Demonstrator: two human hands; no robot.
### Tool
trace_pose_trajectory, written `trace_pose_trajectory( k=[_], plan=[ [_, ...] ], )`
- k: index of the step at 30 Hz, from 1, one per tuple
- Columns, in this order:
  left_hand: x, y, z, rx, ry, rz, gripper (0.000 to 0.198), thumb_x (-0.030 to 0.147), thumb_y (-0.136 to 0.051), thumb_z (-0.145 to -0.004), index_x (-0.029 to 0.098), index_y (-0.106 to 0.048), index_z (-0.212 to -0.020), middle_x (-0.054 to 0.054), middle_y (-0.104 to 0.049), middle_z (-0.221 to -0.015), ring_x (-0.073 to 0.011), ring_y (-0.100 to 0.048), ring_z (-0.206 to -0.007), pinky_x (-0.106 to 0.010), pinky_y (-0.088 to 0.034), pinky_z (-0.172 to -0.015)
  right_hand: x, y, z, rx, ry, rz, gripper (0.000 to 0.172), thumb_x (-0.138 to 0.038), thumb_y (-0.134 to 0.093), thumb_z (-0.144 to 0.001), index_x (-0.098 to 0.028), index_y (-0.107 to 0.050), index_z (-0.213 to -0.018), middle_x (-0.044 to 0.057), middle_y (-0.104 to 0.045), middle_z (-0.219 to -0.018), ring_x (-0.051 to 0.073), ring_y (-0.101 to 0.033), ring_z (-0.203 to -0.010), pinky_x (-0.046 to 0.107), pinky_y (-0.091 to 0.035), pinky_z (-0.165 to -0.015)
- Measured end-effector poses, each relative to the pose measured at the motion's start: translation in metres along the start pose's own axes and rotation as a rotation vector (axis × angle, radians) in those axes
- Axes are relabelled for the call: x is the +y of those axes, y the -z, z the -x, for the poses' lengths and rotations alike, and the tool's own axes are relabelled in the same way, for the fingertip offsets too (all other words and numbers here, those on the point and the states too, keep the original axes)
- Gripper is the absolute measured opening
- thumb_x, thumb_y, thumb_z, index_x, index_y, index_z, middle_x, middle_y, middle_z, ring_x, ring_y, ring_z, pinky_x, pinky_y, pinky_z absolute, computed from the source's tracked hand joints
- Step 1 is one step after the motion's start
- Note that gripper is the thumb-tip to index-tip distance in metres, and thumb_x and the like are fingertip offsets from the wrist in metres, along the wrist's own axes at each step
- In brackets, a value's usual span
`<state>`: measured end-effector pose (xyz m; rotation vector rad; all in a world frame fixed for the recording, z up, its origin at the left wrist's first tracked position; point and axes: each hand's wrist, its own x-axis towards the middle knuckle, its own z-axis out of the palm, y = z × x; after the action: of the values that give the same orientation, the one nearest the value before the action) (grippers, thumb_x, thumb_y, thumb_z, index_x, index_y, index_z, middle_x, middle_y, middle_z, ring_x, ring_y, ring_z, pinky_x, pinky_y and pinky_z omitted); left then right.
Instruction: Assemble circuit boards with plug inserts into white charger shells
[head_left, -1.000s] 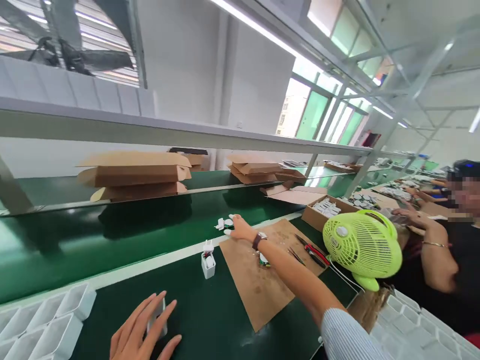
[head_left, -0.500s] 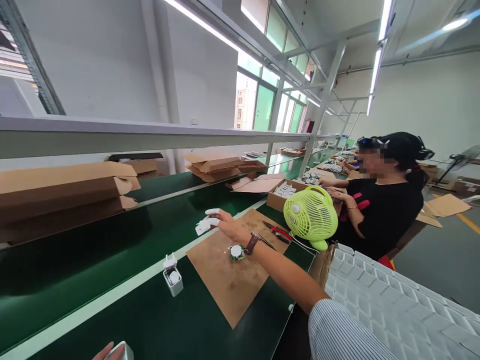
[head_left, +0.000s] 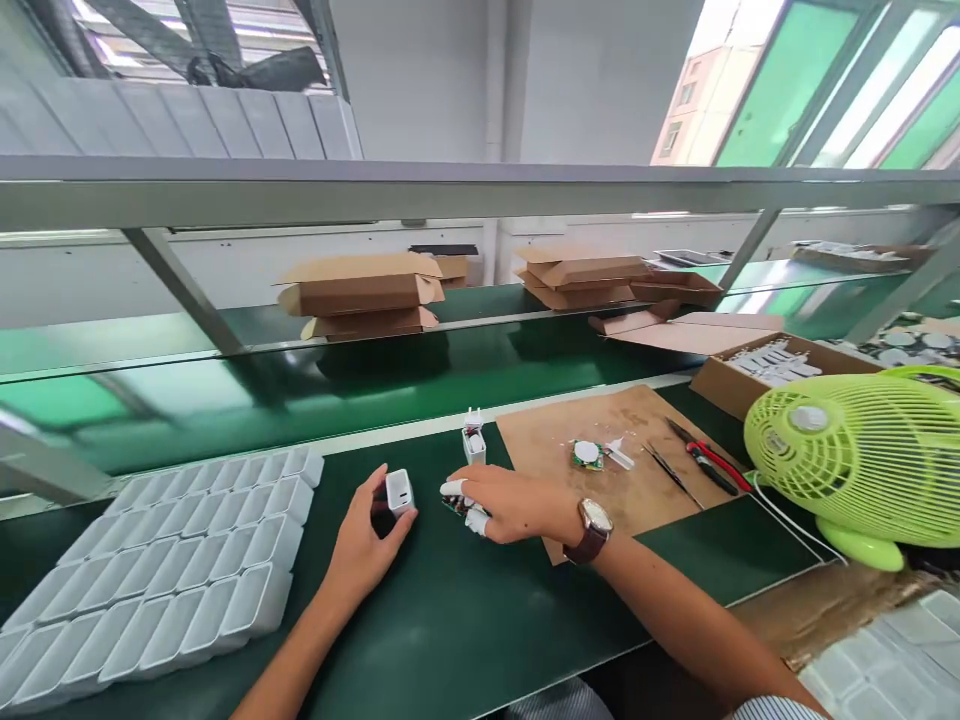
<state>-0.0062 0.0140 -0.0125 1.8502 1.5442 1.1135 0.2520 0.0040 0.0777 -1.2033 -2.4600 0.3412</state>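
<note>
one white charger (head_left: 399, 492) inside curled left grip (head_left: 367, 540), one small board (head_left: 456, 504) between fingertips (head_left: 453, 488) of palm-down right grip (head_left: 517, 503)

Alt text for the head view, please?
The left hand holds a small white charger casing over a green bench; the right hand, fingertips capped in white, rests beside it. White compartment tray at left, green fan at right.

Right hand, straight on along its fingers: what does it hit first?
Likely the small white plastic charger cube pinched in the left hand; the right hand points leftward at it across the dark green mat, though depth is unclear.
</note>
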Motion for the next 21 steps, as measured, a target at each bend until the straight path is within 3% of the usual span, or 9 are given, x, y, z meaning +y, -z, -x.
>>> trace_pose_trajectory(
  k=[3, 6, 12, 17, 21],
  plan=[
    [-0.002, -0.001, 0.001, 0.010, 0.047, 0.064, 0.070, 0.047, -0.067, -0.082, 0.020, -0.046, -0.143, -0.014, -0.064, -0.132, -0.0259, -0.071, -0.105, -0.048, -0.058, -0.098, -0.003, -0.018, -0.007, -0.108, 0.063, 0.110, 0.016, -0.024, -0.072, -0.089, -0.017, -0.066, -0.103, 0.012, -0.070, -0.103, 0.028, -0.065, -0.090, 0.040, -0.057, -0.080],
    [-0.001, -0.002, -0.001, -0.022, 0.058, 0.077, 0.070, 0.043, -0.067, -0.082, 0.019, -0.044, -0.144, -0.014, -0.063, -0.134, -0.0256, -0.069, -0.110, -0.048, -0.056, -0.101, 0.004, -0.034, -0.005, -0.076, 0.007, 0.174, 0.028, -0.037, -0.073, -0.089, -0.013, -0.064, -0.100, 0.019, -0.065, -0.103, 0.036, -0.062, -0.096, 0.049, -0.056, -0.081],
    [0.007, -0.009, -0.012, -0.089, 0.058, 0.125, 0.070, 0.034, -0.067, -0.077, 0.020, -0.045, -0.142, -0.011, -0.065, -0.132, -0.0252, -0.068, -0.113, -0.047, -0.053, -0.105, 0.017, -0.060, 0.003, -0.011, -0.020, 0.187, 0.024, -0.016, -0.063, -0.086, -0.016, -0.059, -0.110, 0.015, -0.063, -0.111, 0.030, -0.059, -0.104, 0.044, -0.053, -0.087],
    [0.008, -0.017, -0.017, -0.131, 0.030, 0.141, 0.071, 0.032, -0.065, -0.078, 0.019, -0.042, -0.144, -0.012, -0.062, -0.134, -0.0255, -0.064, -0.117, -0.047, -0.051, -0.107, 0.020, -0.067, 0.005, 0.010, -0.054, 0.187, 0.016, -0.012, -0.060, -0.081, -0.017, -0.058, -0.097, 0.014, -0.063, -0.102, 0.030, -0.058, -0.096, 0.045, -0.053, -0.084],
    [0.007, -0.016, -0.013, -0.165, 0.015, 0.145, 0.073, 0.028, -0.063, -0.081, 0.021, -0.036, -0.149, -0.011, -0.060, -0.136, -0.0246, -0.063, -0.117, -0.049, -0.049, -0.109, 0.017, -0.063, 0.004, 0.168, -0.012, 0.068, 0.033, -0.007, -0.056, -0.078, -0.018, -0.056, -0.109, 0.012, -0.062, -0.104, 0.031, -0.058, -0.099, 0.047, -0.055, -0.085]
  ],
)
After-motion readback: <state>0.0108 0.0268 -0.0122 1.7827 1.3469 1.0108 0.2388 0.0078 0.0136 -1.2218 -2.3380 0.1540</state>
